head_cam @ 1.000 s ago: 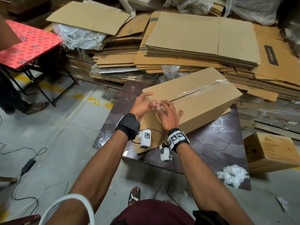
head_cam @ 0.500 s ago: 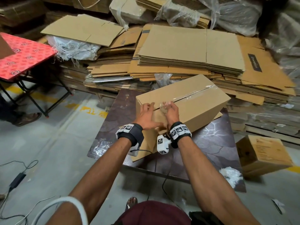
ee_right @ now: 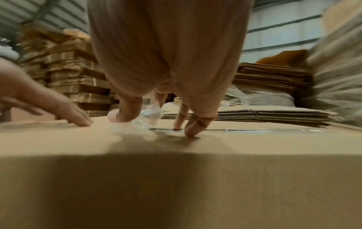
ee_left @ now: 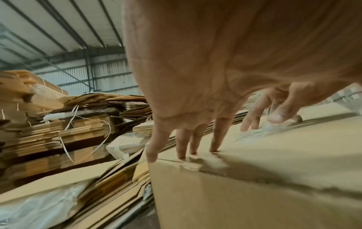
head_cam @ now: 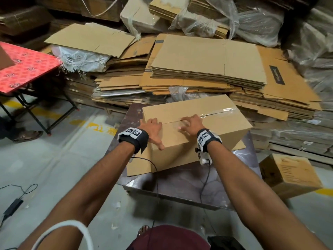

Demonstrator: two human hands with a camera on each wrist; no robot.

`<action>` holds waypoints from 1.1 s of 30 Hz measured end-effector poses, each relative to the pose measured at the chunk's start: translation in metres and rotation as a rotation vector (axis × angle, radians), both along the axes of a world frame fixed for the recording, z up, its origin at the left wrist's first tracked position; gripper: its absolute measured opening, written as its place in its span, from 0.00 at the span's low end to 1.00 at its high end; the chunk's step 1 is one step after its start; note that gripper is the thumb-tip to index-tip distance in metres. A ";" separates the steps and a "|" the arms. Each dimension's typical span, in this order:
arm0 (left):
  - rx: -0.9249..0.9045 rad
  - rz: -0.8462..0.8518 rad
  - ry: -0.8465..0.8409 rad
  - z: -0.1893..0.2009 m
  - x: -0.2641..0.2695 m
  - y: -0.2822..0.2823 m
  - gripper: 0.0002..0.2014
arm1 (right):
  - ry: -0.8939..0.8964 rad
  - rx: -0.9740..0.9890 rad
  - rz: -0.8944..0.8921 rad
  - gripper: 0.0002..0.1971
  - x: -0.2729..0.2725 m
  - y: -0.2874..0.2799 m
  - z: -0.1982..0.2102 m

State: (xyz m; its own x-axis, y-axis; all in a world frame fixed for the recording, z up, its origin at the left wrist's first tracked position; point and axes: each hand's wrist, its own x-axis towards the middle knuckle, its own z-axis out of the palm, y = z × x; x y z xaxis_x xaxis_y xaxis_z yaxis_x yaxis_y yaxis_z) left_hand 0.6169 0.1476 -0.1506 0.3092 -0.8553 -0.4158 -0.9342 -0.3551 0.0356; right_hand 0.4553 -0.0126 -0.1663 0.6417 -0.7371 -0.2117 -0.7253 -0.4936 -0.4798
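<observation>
A brown cardboard box (head_cam: 216,127) lies on a low dark marble-patterned table (head_cam: 180,186), with clear tape (head_cam: 221,112) along its top seam. My left hand (head_cam: 152,128) rests flat on the box top near its left corner, fingers straight, fingertips (ee_left: 184,155) at the far edge. My right hand (head_cam: 191,123) presses on the seam with spread fingers. A crumpled, peeled end of clear tape (ee_right: 145,122) lies under its thumb (ee_right: 121,114); the other fingertips (ee_right: 192,128) touch the cardboard. The left wrist view shows the same tape wad (ee_left: 258,133).
Piles of flattened cartons (head_cam: 198,65) and plastic-wrapped bundles (head_cam: 261,24) crowd the far side. A red folding table (head_cam: 23,67) stands at left, with someone's sandalled foot (head_cam: 27,135) beside it. A small carton (head_cam: 290,172) sits on the floor at right. Cables and an adapter (head_cam: 14,204) lie at left.
Both hands have moved from the box's near end face up onto its top. The box has turned on the table, and my head has come closer.
</observation>
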 end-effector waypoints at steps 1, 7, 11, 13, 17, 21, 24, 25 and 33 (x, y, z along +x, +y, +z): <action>0.022 -0.005 0.002 0.002 0.007 0.001 0.62 | -0.024 -0.040 0.080 0.24 0.000 0.002 -0.003; 0.092 0.003 -0.022 0.013 0.023 0.001 0.61 | -0.253 -0.042 0.229 0.10 0.014 0.020 -0.012; 0.036 0.034 0.088 0.003 0.016 -0.003 0.74 | -0.484 0.350 0.166 0.06 0.025 0.025 -0.002; 0.022 0.023 0.101 -0.005 0.008 -0.007 0.78 | -0.563 0.414 0.097 0.06 0.030 0.025 0.003; -0.032 0.040 0.116 -0.017 0.006 -0.013 0.77 | -0.698 0.391 -0.147 0.06 0.031 0.012 0.007; -0.060 0.027 0.138 -0.021 0.015 -0.010 0.75 | -0.606 0.144 -0.204 0.16 0.017 -0.010 0.000; -0.048 0.009 0.137 -0.015 0.016 -0.011 0.74 | -0.412 -0.077 -0.162 0.15 0.006 -0.012 -0.008; -0.032 0.006 0.127 -0.011 0.014 -0.012 0.74 | -0.388 -0.105 -0.172 0.15 0.003 -0.012 -0.010; -0.026 -0.083 0.076 -0.009 -0.023 -0.036 0.76 | -0.157 -0.147 0.035 0.19 0.001 -0.015 -0.022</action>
